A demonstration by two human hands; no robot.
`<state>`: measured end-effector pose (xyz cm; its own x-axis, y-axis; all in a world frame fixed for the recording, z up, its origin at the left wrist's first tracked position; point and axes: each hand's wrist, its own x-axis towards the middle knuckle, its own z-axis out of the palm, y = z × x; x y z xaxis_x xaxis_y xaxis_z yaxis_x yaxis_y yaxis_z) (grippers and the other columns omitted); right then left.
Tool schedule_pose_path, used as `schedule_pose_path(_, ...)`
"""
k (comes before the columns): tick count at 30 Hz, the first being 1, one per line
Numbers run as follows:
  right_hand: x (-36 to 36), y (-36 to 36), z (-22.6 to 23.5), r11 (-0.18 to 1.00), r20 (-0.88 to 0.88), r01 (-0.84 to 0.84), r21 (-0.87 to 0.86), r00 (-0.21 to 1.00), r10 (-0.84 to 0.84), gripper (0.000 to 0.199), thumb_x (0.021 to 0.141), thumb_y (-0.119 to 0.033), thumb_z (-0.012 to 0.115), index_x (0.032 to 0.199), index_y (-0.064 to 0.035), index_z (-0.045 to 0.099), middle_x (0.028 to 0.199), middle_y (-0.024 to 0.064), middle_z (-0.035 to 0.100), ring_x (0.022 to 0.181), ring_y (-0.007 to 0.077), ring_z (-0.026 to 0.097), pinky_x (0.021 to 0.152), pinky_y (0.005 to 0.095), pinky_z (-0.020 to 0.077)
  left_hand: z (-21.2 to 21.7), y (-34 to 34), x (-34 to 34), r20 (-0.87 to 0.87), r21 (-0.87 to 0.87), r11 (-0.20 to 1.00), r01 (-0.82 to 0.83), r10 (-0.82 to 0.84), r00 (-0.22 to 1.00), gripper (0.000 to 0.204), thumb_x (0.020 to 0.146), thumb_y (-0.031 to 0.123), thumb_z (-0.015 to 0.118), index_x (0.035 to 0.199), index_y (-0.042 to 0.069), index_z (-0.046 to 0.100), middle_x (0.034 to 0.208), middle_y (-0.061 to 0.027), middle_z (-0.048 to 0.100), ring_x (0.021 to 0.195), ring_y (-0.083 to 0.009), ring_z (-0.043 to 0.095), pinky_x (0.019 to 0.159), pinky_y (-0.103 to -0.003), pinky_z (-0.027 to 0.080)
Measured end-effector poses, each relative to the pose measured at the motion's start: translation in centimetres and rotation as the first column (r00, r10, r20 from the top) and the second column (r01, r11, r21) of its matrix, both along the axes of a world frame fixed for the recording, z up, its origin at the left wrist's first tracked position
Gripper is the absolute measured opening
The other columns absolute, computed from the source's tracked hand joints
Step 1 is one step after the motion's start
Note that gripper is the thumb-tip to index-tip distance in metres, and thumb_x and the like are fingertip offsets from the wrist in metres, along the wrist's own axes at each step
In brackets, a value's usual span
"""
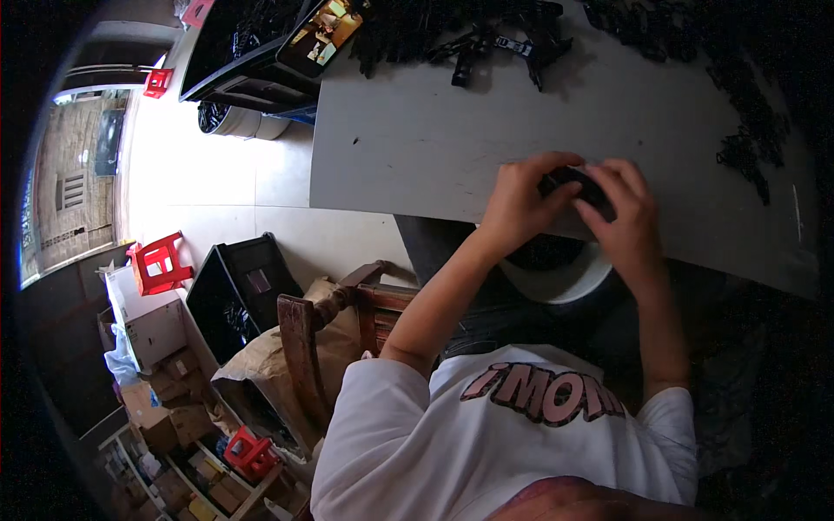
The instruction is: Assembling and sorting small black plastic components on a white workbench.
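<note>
Just over the near edge of the grey table point(417, 143), both my hands hold one small black part point(597, 198), which looks like plastic. My left hand point(519, 198) grips its left end, thumb and fingers closed around it. Fingers of my right hand point(627, 201) curl over the other end, slightly blurred. Much of the part is covered by my fingers, so its exact kind cannot be made out. Below my hands, at my lap, stands a white bucket point(569, 291) with a dark inside.
Black parts point(499, 48) lie heaped along the table's far side, with more point(743, 156) at the right. A phone point(321, 36) leans on a black crate point(252, 87) at far left. Beside me are a wooden chair point(304, 347), a black bin point(239, 291) and a red stool point(161, 263).
</note>
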<state>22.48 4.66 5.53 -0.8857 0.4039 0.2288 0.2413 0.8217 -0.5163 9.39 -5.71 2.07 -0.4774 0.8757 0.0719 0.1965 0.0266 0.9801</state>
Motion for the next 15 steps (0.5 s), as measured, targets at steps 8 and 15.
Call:
schedule_pose_path(8,1.8,2.5,-1.3,0.644,0.046,0.059,-0.763,0.998,-0.037,0.018,0.079,-0.019,0.069,0.080,-0.0030,0.061,0.070,0.0022,0.057,0.065,0.0106,0.054,0.059,0.0285,0.0444,-0.2,-0.2,-0.5,0.202,0.136,0.980,0.143,-0.168,0.965,0.028,0.087,0.012,0.060,0.112,0.001,0.058,0.104,-0.0080,0.062,0.095,-0.0142,0.056,0.083,-0.029,0.045)
schedule_pose_path(15,-0.3,5.7,-2.5,0.784,-0.069,-0.010,-0.620,0.997,-0.042,0.017,0.087,-0.015,0.063,0.098,-0.0020,0.063,0.086,0.0004,0.059,0.079,0.0055,0.053,0.068,0.0217,0.0441,-0.1,-1.1,-1.7,0.411,0.156,0.980,-0.120,0.046,0.910,0.015,0.090,0.017,0.056,0.094,0.003,0.058,0.087,-0.0030,0.057,0.084,-0.0114,0.054,0.077,-0.025,0.043)
